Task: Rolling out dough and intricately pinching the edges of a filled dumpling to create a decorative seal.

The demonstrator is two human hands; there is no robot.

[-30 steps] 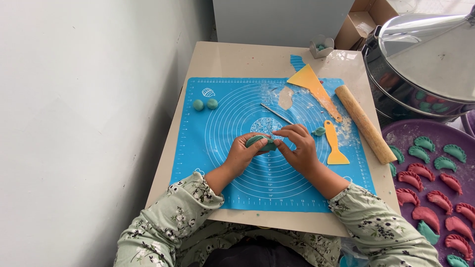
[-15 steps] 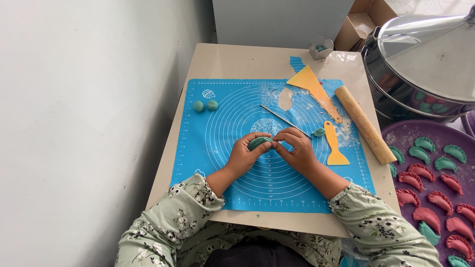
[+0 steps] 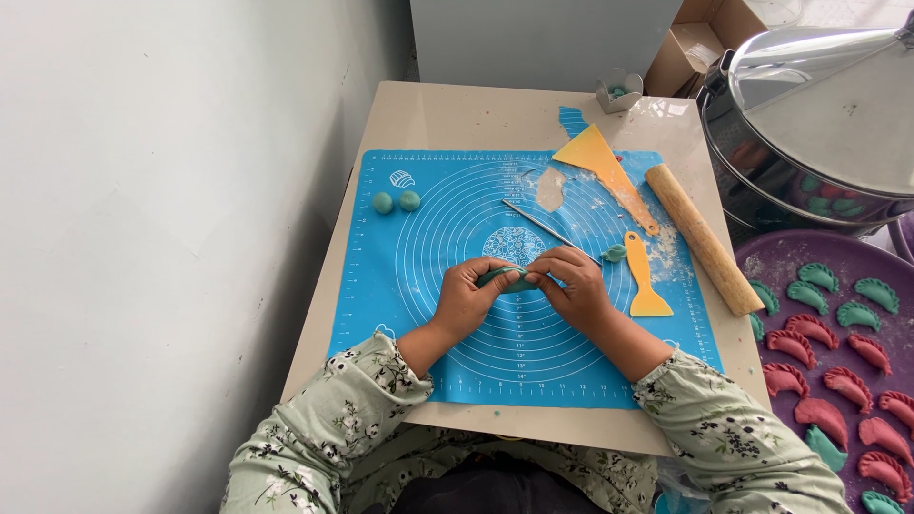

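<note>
Standing against a plain white wall [image 3: 143, 209], the small beige bench [image 3: 457, 109] carries a blue baking mat [image 3: 438, 324] printed with rings and ruler marks, which covers most of its top. To the right sit a large steel pot [image 3: 800, 143] with its lid on and a purple tray [image 3: 857, 257] filled with green and red dumplings. A cardboard box [image 3: 700, 38] stands on the floor beyond the bench. On the mat's right side lie a wooden rolling pin [image 3: 703, 238], a long yellow scraper [image 3: 605, 171] and a smaller yellow spatula [image 3: 643, 281], with flour dusted around them. Two green dough balls [image 3: 395, 202] rest touching at the mat's upper left. Over the middle of the mat, the left hand [image 3: 466, 300] and right hand [image 3: 571, 286] meet, fingers closed around a green dumpling [image 3: 505, 278], a flattish folded piece held just above the mat.
</note>
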